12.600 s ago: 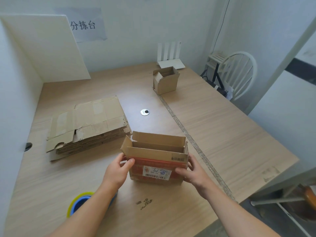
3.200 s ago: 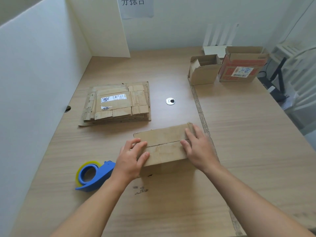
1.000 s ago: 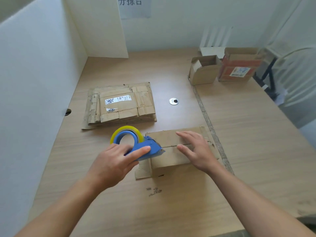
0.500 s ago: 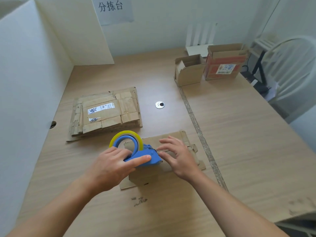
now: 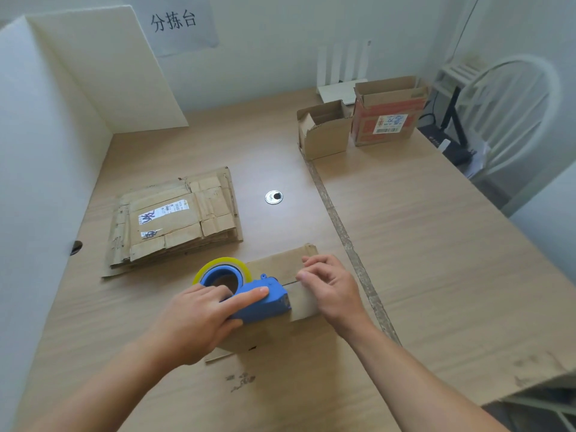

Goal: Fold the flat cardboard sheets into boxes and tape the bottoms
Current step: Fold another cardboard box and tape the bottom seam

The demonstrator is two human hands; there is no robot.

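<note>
Lower centre: left hand [image 5: 199, 319] gripped the blue tape dispenser [image 5: 261, 302], forefinger straight along its top, on the upturned box [image 5: 277, 266]. Right hand [image 5: 333, 288] pressed bent fingers onto the seam; whether they pinched tape, impossible to tell.

Soft even daylight, faint shadows, no glare — wide-angle bending at edges, slight blur throughout

"分拣台" on wall sign [image 5: 174, 21]
</note>
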